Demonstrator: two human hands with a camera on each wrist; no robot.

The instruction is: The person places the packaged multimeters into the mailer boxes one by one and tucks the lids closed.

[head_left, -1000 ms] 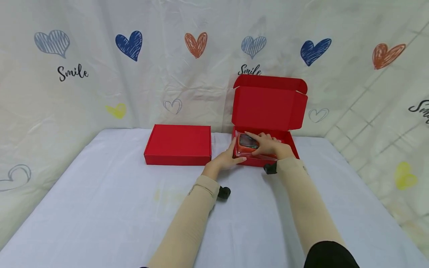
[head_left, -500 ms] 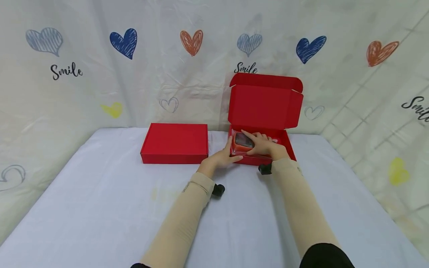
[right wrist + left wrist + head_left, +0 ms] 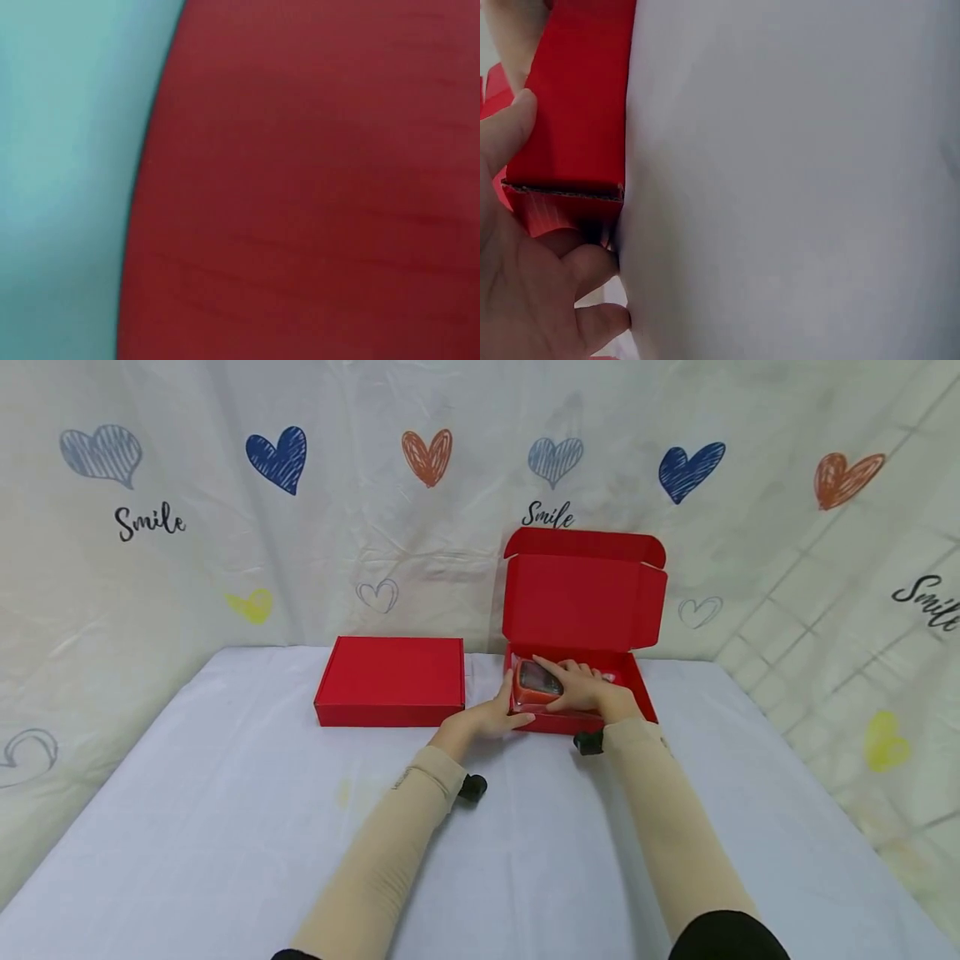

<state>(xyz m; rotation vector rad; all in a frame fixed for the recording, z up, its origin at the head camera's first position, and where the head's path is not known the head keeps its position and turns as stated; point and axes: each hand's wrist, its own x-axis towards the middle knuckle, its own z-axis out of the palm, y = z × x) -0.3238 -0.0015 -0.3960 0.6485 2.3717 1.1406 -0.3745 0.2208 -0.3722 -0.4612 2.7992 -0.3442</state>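
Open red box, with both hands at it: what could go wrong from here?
The left hand grips the open box at a front corner, so a hard squeeze might bend it. The right hand touches the orange item inside, which might slide if pushed unevenly. The closed box sits beside the left hand and might get knocked.

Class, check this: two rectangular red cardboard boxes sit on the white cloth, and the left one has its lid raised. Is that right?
Not quite: the raised lid belongs to the right red box, as the head view shows; the left red box is closed. Both do sit on the white cloth.
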